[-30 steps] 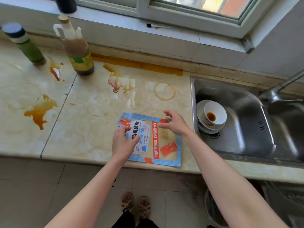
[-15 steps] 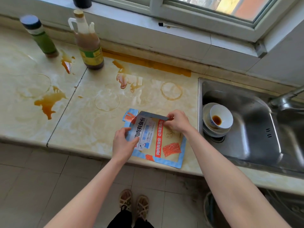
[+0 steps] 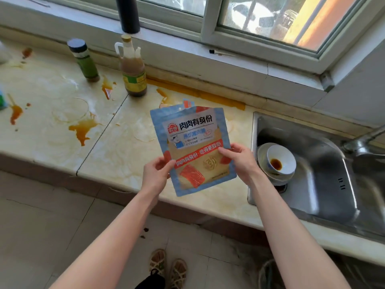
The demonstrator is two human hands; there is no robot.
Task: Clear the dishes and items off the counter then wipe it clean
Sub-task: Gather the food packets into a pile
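Observation:
A blue and beige snack pouch (image 3: 193, 142) with red print is lifted off the counter and stands nearly upright in front of me. My left hand (image 3: 155, 174) pinches its lower left edge. My right hand (image 3: 239, 161) pinches its lower right edge. The cream marble counter (image 3: 116, 155) below is smeared with brown sauce stains (image 3: 82, 130) and ring marks. A brown sauce bottle (image 3: 132, 67) with a handle and a green bottle (image 3: 84, 59) with a dark cap stand at the back.
A steel sink (image 3: 325, 184) lies at the right, holding stacked white bowls (image 3: 277, 161) with sauce dregs. Its faucet (image 3: 362, 140) reaches in from the right. A dark cylinder (image 3: 127, 13) stands on the windowsill. Tiled floor and my sandalled feet (image 3: 168, 268) are below the counter edge.
Both hands closed on the pouch where it lay flat on the counter, then raised it upright. The camera view shifted right and back.

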